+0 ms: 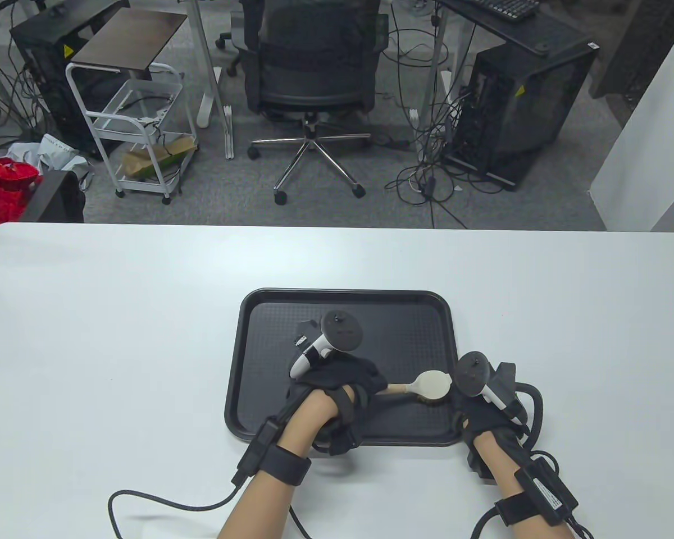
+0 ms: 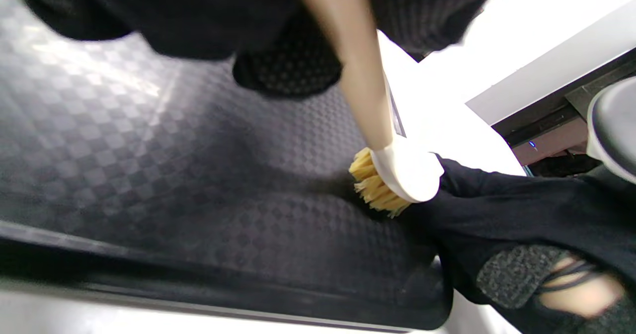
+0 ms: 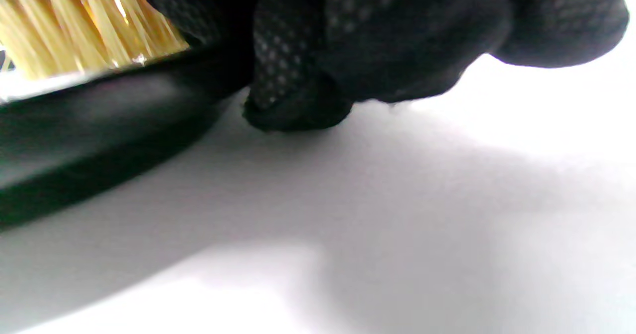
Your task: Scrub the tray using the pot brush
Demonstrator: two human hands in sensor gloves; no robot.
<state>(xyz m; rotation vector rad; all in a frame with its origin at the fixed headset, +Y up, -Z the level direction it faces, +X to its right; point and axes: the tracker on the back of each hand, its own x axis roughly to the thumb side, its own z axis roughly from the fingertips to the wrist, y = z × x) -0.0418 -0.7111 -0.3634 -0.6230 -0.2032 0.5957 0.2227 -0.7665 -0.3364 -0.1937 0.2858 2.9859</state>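
Left hand (image 1: 337, 393): wrapped around the wooden handle of the pot brush (image 1: 429, 386), holding it low over the tray (image 1: 269, 365). The brush head sits at the tray's near right corner, bristles (image 2: 375, 187) down on the textured floor.

Right hand (image 1: 486, 418): rests at the tray's right edge, fingers (image 3: 298, 100) down on the desk (image 1: 118, 337) against the rim, apparently steadying it; whether it actually grips the rim, I cannot tell.

Handling: the brush looks light and rigid, with stiff bristles; the handle is the proper hold. The tray appears to be thin, light plastic, likely to slide on the smooth desk unless braced.

Surroundings: glove cables (image 1: 163, 502) trail over the desk's near edge. The right hand lies just beside the brush head and could crowd strokes towards that corner.
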